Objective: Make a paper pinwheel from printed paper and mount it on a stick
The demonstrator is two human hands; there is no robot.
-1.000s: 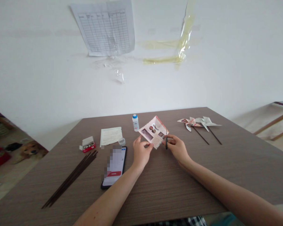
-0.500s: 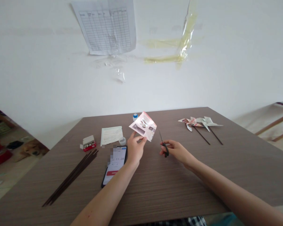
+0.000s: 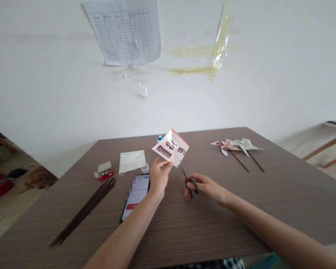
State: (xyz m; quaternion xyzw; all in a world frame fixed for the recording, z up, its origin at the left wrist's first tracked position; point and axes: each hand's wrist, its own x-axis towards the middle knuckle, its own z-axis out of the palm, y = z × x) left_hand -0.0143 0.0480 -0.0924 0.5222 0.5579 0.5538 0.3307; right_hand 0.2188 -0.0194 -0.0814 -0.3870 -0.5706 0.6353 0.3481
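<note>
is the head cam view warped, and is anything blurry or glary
Head view: wide-angle stretching splays the table toward the corners; light is soft and even, without hard shadows or glare; the phone has a pixelated patch; the paper square and scissors look fairly sharp.

**Paper square (image 3: pixel 170 147) over the bench (image 3: pixel 212 224)**
Left hand (image 3: pixel 159 177) holds it up, scissors (image 3: pixel 189 185) in the right hand (image 3: pixel 205 186); phone (image 3: pixel 136 198) and sticks (image 3: pixel 84 211) lie left, two paper windmills (image 3: pixel 235 145) far right.
</note>
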